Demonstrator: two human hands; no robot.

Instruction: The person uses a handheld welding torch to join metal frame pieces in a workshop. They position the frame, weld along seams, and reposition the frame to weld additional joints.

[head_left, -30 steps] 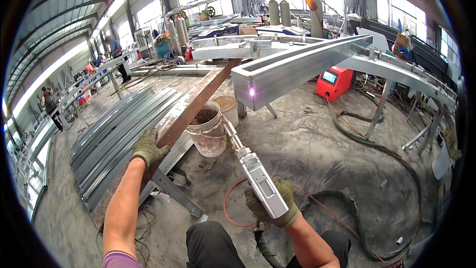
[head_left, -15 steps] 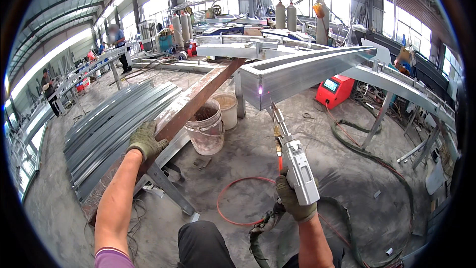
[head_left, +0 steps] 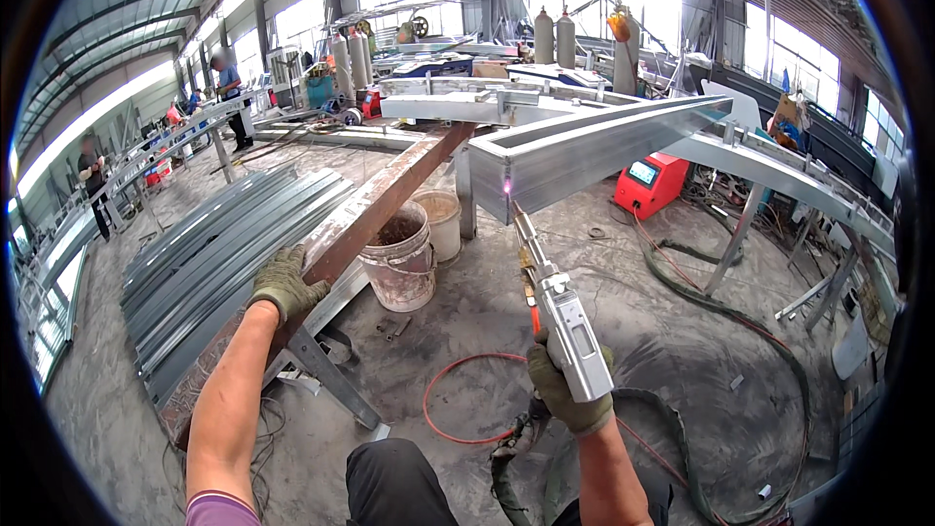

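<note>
My right hand (head_left: 573, 392), in a green work glove, is closed around the grip of a silver handheld welding gun (head_left: 577, 339). The gun's narrow nozzle points up at the near corner of a silvery metal frame (head_left: 594, 168). A small pinkish-violet glow shows on that corner's vertical edge, just above the nozzle tip. My left hand (head_left: 288, 286), gloved likewise, grips the side of a rusty brown steel beam (head_left: 368, 206), thumb over its upper face. This beam runs away from me toward the metal frame.
Two dirty buckets (head_left: 401, 268) stand beside the beam; grey metal profiles (head_left: 229, 263) lie stacked at left. A red machine (head_left: 653, 185) sits at right, with a dark hose (head_left: 740, 310) curving over the floor. Gas cylinders (head_left: 565, 39) stand behind. Two people are at the far left.
The welding gun has shifted slightly left, bringing its nozzle closer to the frame's corner. The glow is now lower on that edge. My left hand keeps its place on the beam.
</note>
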